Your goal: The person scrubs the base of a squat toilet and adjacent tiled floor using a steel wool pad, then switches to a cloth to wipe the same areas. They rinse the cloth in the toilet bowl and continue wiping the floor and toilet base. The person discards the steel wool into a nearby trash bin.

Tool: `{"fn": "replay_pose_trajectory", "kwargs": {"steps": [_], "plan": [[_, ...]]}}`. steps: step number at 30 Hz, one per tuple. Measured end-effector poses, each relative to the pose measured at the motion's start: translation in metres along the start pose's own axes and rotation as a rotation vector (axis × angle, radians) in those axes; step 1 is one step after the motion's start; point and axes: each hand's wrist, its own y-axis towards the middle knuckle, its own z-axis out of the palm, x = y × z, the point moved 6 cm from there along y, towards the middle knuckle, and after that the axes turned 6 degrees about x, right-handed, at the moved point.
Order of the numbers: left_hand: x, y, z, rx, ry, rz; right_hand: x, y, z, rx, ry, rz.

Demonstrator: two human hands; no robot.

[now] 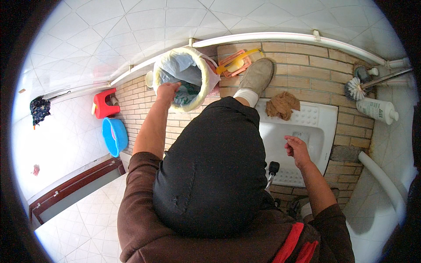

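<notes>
My left hand (168, 93) is at the near left rim of a waste bin (205, 80) lined with a pale plastic bag. Its fingers are bent at the opening; whether they pinch the liner cannot be told. Dark and green-marked plastic lies inside the bin. My right hand (296, 149) hangs over the white squat toilet (329, 131), fingers curled, with the thumb side towards the bin; whether something small is between the fingertips is unclear. A crumpled brown cloth (283, 106) rests on the toilet's ribbed far edge, beside my shoe (258, 76).
Right of the toilet are a white toilet brush (356, 88) and a white plastic bottle (376, 110). An orange basket (227, 62) with a yellow-handled item sits beyond my shoe. A red stool (107, 103) and blue basin (115, 136) stand left. A white pipe (263, 37) follows the wall.
</notes>
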Motion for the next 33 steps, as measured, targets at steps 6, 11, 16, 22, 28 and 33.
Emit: {"fn": "replay_pose_trajectory", "kwargs": {"steps": [6,11,16,22,28,33], "plan": [[0.005,0.002,-0.012,-0.137,0.182,0.081,-0.004,0.003,0.0,0.012,0.019,0.005],[0.01,0.012,0.016,-0.006,0.769,0.473,-0.006,0.005,0.0,-0.002,0.019,0.014],[-0.006,-0.001,0.023,0.053,0.524,0.215,-0.005,0.004,0.001,0.01,0.017,0.013],[-0.033,-0.018,0.03,0.083,0.628,0.283,-0.006,0.004,0.002,0.005,0.034,0.015],[-0.019,-0.018,0.037,0.238,-0.19,0.187,-0.009,0.007,0.0,0.011,0.024,0.018],[-0.053,-0.063,0.03,0.488,-1.108,0.226,-0.011,0.006,-0.003,0.014,0.026,0.007]]}}
